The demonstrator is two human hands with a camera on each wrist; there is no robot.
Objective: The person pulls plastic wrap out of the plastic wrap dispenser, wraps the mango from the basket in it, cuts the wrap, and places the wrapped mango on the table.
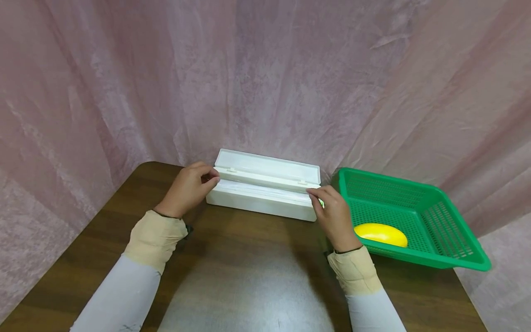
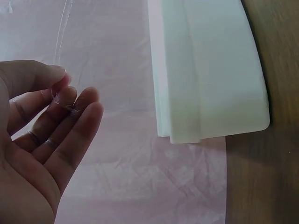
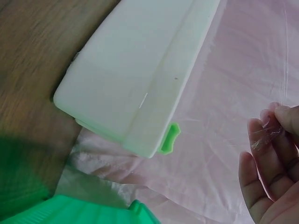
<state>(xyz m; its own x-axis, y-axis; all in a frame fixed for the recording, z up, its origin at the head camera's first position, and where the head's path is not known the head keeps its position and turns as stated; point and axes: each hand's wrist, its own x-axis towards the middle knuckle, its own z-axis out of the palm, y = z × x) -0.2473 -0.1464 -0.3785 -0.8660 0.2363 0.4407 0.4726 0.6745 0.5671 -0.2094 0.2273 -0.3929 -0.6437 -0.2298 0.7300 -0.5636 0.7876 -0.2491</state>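
Observation:
A long white cling film dispenser box [image 1: 261, 206] stands on the table with its lid [image 1: 269, 165] raised at the back. My left hand [image 1: 188, 188] is by its left end, and my right hand [image 1: 333, 213] is by its right end. Thumb and fingertips of the left hand pinch the edge of clear cling film [image 2: 60, 32]. In the right wrist view, the right thumb and fingers pinch the other end of the cling film edge [image 3: 286, 56]. The film is so transparent that its extent is hard to see. A light green slider [image 3: 170, 138] sticks out beside the box's right end.
To the right stands a green perforated basket [image 1: 460, 221], close to my right hand, with a smooth yellow oval object [image 1: 381, 234] inside. The brown wooden table [image 1: 249, 258] reaches back to a pink curtain [image 1: 274, 83] behind the box.

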